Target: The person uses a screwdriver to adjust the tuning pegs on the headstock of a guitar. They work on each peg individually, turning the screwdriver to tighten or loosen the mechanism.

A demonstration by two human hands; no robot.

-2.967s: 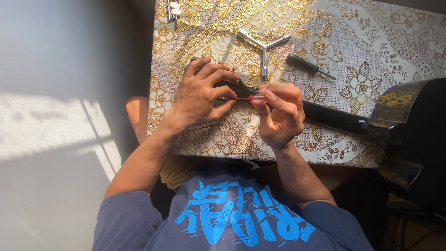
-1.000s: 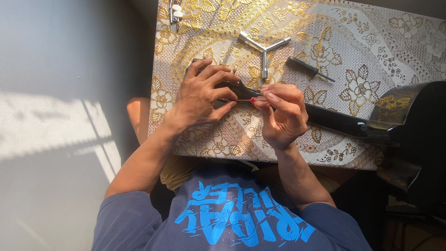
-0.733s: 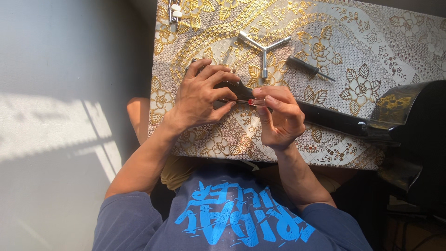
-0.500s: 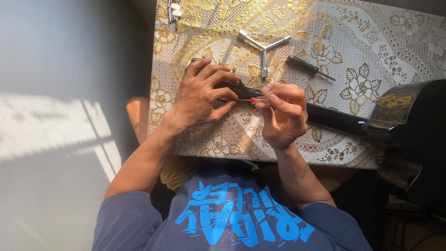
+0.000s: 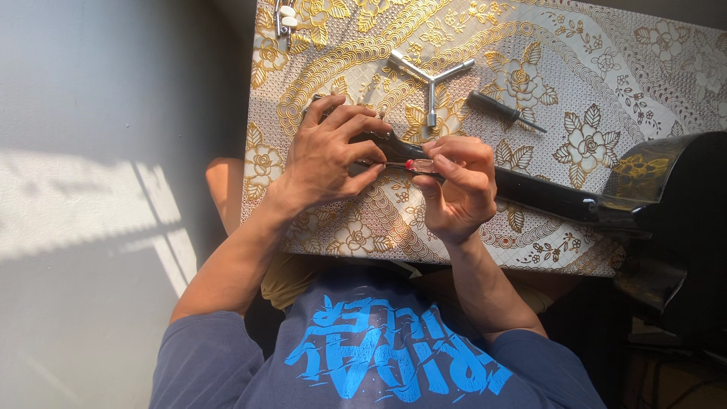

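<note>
Your left hand covers the near end of the glossy black panel, so you can't tell how that end is shaped or how it's gripped. Your right hand wraps the small red-tipped tool; only a sliver shows, and its kind is too small to tell. The panel's far part runs off the right edge. Up top, the small metal clip is cut by the frame. The table hides your legs.
</note>
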